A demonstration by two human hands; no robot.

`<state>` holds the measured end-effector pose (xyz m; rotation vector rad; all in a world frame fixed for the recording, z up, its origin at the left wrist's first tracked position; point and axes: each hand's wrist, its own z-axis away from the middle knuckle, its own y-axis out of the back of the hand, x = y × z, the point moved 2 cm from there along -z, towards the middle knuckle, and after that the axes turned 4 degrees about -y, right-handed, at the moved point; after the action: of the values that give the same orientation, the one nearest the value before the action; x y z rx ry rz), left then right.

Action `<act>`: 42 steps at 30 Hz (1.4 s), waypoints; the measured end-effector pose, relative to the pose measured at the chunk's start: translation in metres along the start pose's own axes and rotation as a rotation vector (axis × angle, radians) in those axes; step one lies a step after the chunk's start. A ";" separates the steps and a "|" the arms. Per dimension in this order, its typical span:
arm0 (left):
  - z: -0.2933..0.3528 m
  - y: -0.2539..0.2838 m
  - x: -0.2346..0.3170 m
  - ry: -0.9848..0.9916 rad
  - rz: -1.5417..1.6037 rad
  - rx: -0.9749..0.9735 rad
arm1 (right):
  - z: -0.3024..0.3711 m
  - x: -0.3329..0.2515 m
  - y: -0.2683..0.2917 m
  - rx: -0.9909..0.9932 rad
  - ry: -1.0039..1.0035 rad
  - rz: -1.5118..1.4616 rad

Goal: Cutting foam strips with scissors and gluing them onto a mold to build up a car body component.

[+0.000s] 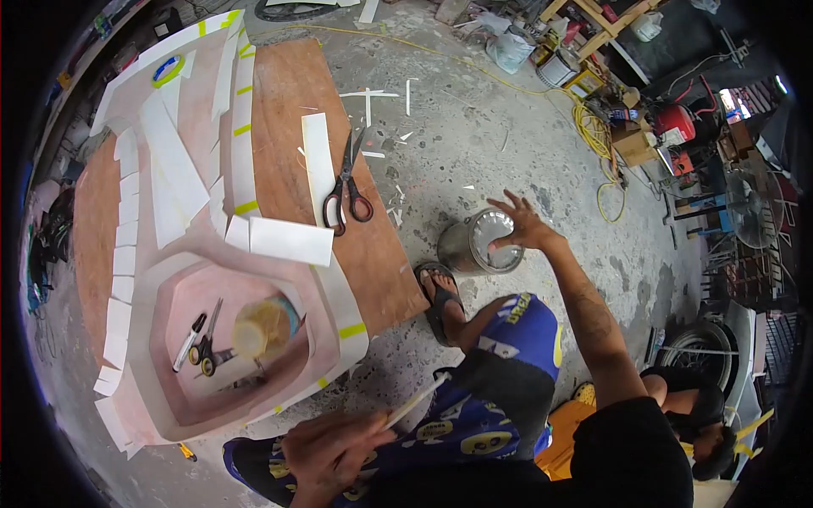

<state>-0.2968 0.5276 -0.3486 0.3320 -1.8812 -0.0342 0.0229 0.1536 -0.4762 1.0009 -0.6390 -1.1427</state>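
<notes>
My left hand point(334, 449) is low in front of my lap, its fingers wrapped round a thin pale stick point(415, 401) that points up and to the right. My right arm is stretched out ahead. The fingers of my right hand point(521, 229) are spread over the near right of a round metal can point(457, 247) on the floor. I cannot tell whether its thumb touches the can's top. To the left lies a large pinkish-white moulded panel point(174, 254) edged with white strips and yellow-green tape. Its recess holds a marker point(189, 343), small scissors point(203, 347) and a cloudy plastic tub point(258, 330).
Large black-and-red scissors point(345, 190) and a white strip point(318, 161) lie on a brown wooden board point(284, 93). A tape roll point(168, 71) rests on the panel. Paper scraps and a yellow cable point(593, 127) are on the concrete floor. Another person point(694, 415) is at the lower right.
</notes>
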 end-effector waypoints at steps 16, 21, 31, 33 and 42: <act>-0.060 -0.022 0.000 0.175 -0.058 0.257 | -0.095 0.018 -0.048 -0.967 0.160 -0.291; -0.046 -0.030 0.017 0.134 -0.034 0.358 | -0.094 -0.011 -0.065 -1.198 0.415 -0.095; -0.015 -0.081 0.049 0.395 -0.307 0.855 | -0.074 0.111 -0.015 -1.307 0.539 0.138; -0.016 -0.092 0.051 0.421 -0.306 0.933 | -0.076 0.136 -0.007 -1.316 0.569 0.160; -0.036 -0.143 0.025 0.539 -0.238 1.174 | -0.160 0.228 -0.003 -1.472 0.781 0.193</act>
<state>-0.2406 0.3893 -0.3402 1.2157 -1.1324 0.9325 0.2290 -0.0113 -0.5642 0.0133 0.7053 -0.6514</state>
